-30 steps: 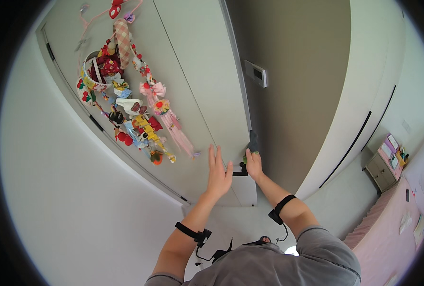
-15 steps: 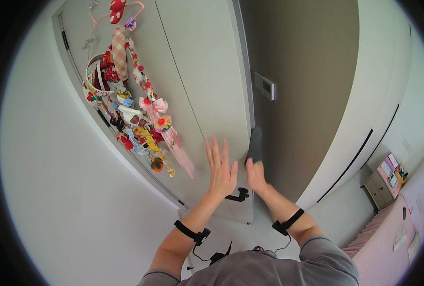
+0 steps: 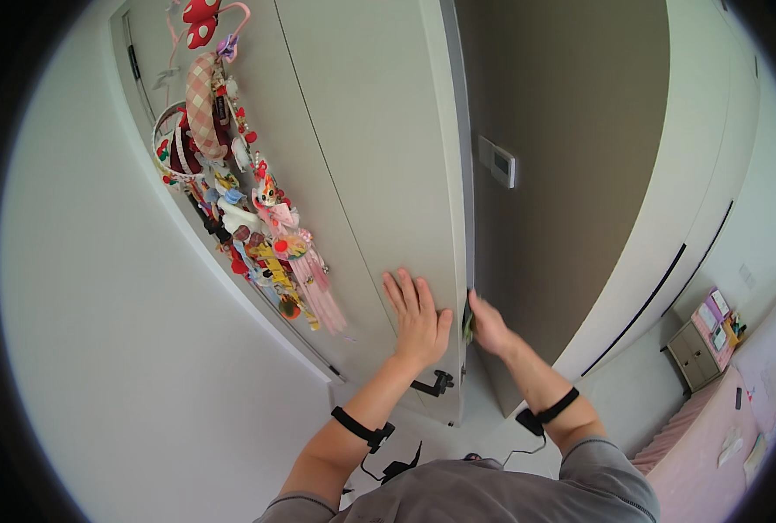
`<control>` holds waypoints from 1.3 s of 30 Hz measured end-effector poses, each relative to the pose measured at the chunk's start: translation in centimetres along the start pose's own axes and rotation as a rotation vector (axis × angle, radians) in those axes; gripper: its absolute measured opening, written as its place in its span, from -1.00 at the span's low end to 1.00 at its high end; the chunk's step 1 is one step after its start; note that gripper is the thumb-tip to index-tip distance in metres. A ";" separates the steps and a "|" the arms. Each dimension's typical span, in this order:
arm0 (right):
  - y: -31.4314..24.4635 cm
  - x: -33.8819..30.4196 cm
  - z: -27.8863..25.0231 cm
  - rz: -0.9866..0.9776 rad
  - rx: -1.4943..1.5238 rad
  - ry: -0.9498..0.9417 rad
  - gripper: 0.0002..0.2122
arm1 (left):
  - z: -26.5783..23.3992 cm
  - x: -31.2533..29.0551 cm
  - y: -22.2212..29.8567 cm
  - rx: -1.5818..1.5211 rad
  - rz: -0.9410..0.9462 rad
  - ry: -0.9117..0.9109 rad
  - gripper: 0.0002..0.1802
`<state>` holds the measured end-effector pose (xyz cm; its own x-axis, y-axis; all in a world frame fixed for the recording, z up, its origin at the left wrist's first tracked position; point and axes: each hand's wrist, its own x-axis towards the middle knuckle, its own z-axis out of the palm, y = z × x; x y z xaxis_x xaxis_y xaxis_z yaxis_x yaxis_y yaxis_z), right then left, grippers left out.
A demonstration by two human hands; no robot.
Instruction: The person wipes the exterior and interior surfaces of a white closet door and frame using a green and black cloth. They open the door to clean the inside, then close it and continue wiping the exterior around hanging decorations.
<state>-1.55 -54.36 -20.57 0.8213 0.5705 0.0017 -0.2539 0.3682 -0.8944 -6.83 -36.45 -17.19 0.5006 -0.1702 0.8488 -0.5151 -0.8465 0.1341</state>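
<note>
My left hand [image 3: 418,322] lies flat with fingers spread on the pale grey door [image 3: 379,131], just above its black lever handle [image 3: 436,383]. My right hand [image 3: 490,327] is at the door's free edge, its fingers bent around a dark grey-green cloth [image 3: 469,321]. Only a strip of that cloth shows between the hand and the edge; the rest is hidden. Upper left on the door hangs a bunch of hair bows, headbands and ribbons [image 3: 270,209].
A white wall controller [image 3: 498,163] is on the brown-grey wall [image 3: 562,105] right of the door. White wall [image 3: 144,349] runs along the left. Far right are a small cabinet [image 3: 694,349] with things on top and a pink-covered bed [image 3: 693,436].
My right hand has moved slightly right and down along the door edge with the cloth, which shows less. My left hand has shifted down and right, and now rests flat against the door.
</note>
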 end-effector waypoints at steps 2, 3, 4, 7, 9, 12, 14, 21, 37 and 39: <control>1.7 -1.0 -0.4 -0.082 0.001 -0.050 -0.30 | -0.2 -0.2 0.3 0.001 0.001 0.011 -0.01; 1.6 -1.3 -0.2 -0.098 -0.009 -0.039 -0.30 | -0.3 -0.3 0.4 0.006 0.000 0.005 -0.01; 0.8 -1.3 0.3 -0.053 -0.014 0.027 -0.30 | -0.5 -0.3 0.6 0.004 -0.002 0.007 0.00; -4.9 -1.1 2.9 -0.346 0.093 -0.103 -0.30 | -0.9 -0.3 0.9 -0.002 -0.006 -0.001 0.02; -9.0 -0.2 5.6 -0.688 -0.196 -0.055 -0.30 | -1.3 -0.3 1.2 0.010 -0.011 -0.023 0.03; -10.9 0.2 8.4 -1.141 -0.711 0.110 -0.34 | -2.2 -0.1 1.5 0.033 -0.037 -0.070 0.02; -8.9 0.3 8.8 -1.167 -0.806 0.190 -0.35 | -3.2 -0.1 1.9 0.004 -0.075 -0.096 0.01; 6.5 -2.9 3.4 -1.026 -1.002 0.297 -0.36 | -5.2 0.2 2.1 -0.068 -0.092 -0.037 -0.19; -0.7 -6.6 8.7 -1.080 -0.954 -0.039 -0.17 | -8.7 -1.3 8.7 -0.699 -0.491 0.058 -0.53; -1.6 -7.6 9.1 -0.985 -0.948 -0.144 -0.08 | -9.0 -1.8 7.5 -0.741 -0.696 0.084 -0.56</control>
<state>-12.08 -52.62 -15.07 0.3824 0.4604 0.8011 0.8879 0.0567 -0.4565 -17.88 -37.95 -13.09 0.8178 0.3008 0.4906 -0.4433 -0.2144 0.8704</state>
